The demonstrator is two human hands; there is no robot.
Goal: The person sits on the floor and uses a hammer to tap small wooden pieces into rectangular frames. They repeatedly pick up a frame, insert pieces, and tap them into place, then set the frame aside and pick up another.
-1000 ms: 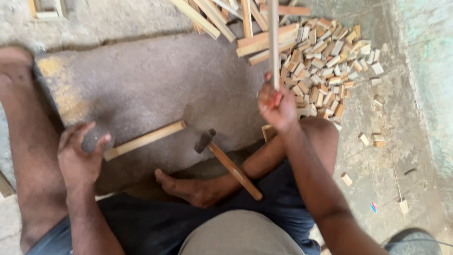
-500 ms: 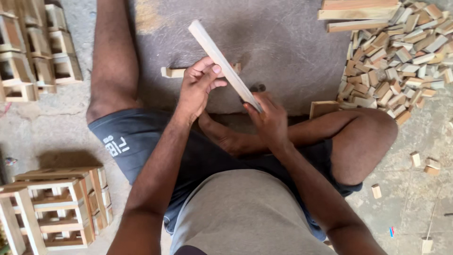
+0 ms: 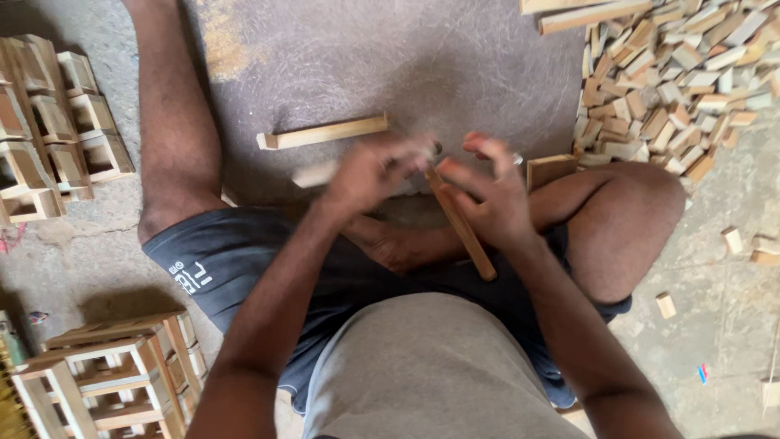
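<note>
Grey stone slab (image 3: 455, 57), hands blurred, hammer handle (image 3: 463, 232)

We see no packages, labels, signs or screens here, only a small white print on the dark shorts (image 3: 244, 268).

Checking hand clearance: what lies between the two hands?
In the head view, a hammer handle runs between left hand and right hand.

You've got two hands up, left hand (image 3: 370, 172) and right hand (image 3: 487, 195), one hammer handle (image 3: 463, 232), one wooden strip (image 3: 325, 132) on the mat (image 3: 455, 73), and blocks (image 3: 674, 73) at its right edge beyond counting.
</note>
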